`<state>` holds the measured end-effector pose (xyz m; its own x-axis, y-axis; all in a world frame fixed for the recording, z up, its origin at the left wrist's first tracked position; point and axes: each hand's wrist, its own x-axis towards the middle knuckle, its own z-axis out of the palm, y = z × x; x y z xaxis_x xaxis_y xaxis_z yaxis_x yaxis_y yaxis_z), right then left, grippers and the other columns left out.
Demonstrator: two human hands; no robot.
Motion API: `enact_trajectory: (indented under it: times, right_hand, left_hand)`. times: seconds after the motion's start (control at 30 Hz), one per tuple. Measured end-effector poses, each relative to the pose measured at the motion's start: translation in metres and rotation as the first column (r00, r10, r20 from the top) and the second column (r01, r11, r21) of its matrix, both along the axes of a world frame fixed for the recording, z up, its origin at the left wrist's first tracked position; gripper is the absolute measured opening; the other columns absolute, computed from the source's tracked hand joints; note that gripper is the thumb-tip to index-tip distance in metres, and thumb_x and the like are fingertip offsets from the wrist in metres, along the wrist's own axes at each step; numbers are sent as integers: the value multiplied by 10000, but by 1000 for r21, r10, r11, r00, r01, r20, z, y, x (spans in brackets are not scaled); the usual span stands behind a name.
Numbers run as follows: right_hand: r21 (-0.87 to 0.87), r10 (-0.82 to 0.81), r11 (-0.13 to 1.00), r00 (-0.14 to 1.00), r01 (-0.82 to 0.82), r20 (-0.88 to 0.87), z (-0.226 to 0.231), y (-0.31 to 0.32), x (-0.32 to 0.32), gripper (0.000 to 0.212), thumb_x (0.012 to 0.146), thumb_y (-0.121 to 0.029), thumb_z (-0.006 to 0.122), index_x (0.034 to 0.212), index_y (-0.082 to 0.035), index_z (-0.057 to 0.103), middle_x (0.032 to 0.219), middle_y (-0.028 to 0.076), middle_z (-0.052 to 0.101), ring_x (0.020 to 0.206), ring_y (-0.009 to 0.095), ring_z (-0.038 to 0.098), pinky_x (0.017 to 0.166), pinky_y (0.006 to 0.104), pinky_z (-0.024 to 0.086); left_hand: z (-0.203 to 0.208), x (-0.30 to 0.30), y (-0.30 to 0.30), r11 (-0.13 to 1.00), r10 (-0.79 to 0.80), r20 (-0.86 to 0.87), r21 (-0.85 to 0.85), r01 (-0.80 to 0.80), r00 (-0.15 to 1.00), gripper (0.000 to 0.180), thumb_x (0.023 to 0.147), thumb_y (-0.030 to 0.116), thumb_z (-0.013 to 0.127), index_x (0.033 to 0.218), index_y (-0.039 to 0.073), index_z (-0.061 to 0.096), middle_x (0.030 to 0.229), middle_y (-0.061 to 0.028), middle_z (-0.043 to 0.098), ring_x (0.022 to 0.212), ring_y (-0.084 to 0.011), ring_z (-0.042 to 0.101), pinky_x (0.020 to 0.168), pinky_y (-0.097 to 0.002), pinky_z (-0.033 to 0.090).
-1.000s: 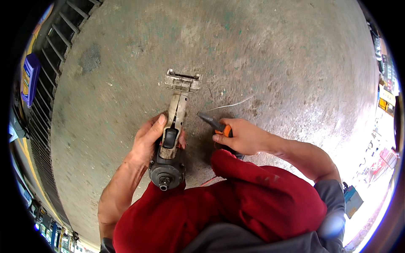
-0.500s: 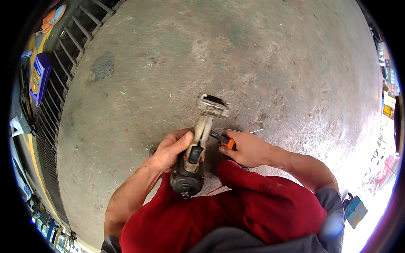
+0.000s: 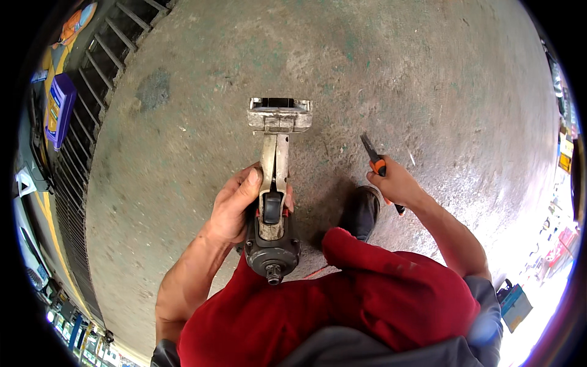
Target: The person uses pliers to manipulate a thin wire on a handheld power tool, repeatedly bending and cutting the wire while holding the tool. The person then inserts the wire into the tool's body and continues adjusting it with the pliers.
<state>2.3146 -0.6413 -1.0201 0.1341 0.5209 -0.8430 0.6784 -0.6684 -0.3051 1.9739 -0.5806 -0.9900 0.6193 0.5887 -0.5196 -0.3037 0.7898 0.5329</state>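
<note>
Impact wrench [image 3: 281,174] is resting upright in the person's view, with the left hand [image 3: 237,205] wrapping its pale handle beside the black trigger [image 3: 272,208] — the wide base [image 3: 280,121] is pointing away, the drive end [image 3: 274,274] toward the person. The right hand [image 3: 398,183] is gripping orange-and-black pliers [image 3: 377,164], well apart from the wrench on its right. Holding these 2 tools well is probably calling for a firm left grip, thumb clear of the trigger.
</note>
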Motion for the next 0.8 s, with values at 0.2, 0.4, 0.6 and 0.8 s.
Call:
enact_trajectory:
  times: [0.2, 0.4, 0.6, 0.8]
  right_hand:
    - [373, 284, 839, 903, -397, 323, 7, -4, -1, 555, 958, -321, 670, 1355, 41, 532, 1249, 316, 626, 1176, 417, 627, 989, 472, 495]
    - [-12, -128, 952, 364, 305, -922, 41, 42, -65, 825, 954, -462, 715, 1538, 4, 367, 1356, 209, 592, 1131, 301, 673, 904, 403, 558]
    - [-440, -461, 809, -45, 389, -886, 43, 35, -98, 770, 897, -308, 809, 1488, -18, 411, 1342, 174, 582, 1025, 280, 686, 630, 301, 602]
    - [-178, -289, 614, 9, 769, -957, 42, 23, -98, 571, 888, -222, 821, 1357, -45, 549, 1310, 138, 661, 1246, 317, 612, 1052, 468, 486]
  left_hand:
    - [2, 6, 4, 1000, -24, 85, 21, 22, 996, 696, 1030, 605, 464, 1270, -45, 537, 912, -147, 664, 842, -258, 649, 858, -412, 549]
    - [-2, 17, -10, 985, -68, 189, -142, 96, 980, 793, 1003, 718, 350, 1339, 18, 514, 829, -130, 625, 909, -342, 644, 988, -557, 494]
    - [-12, 29, -24, 888, -39, 100, -454, 80, 994, 773, 1024, 683, 302, 1460, 68, 477, 969, -211, 649, 963, -416, 644, 968, -653, 500]
    - [9, 10, -3, 794, 361, 122, -560, -236, 925, 986, 919, 820, 300, 1520, 50, 433, 1450, -277, 534, 1258, -492, 577, 1045, -677, 459]
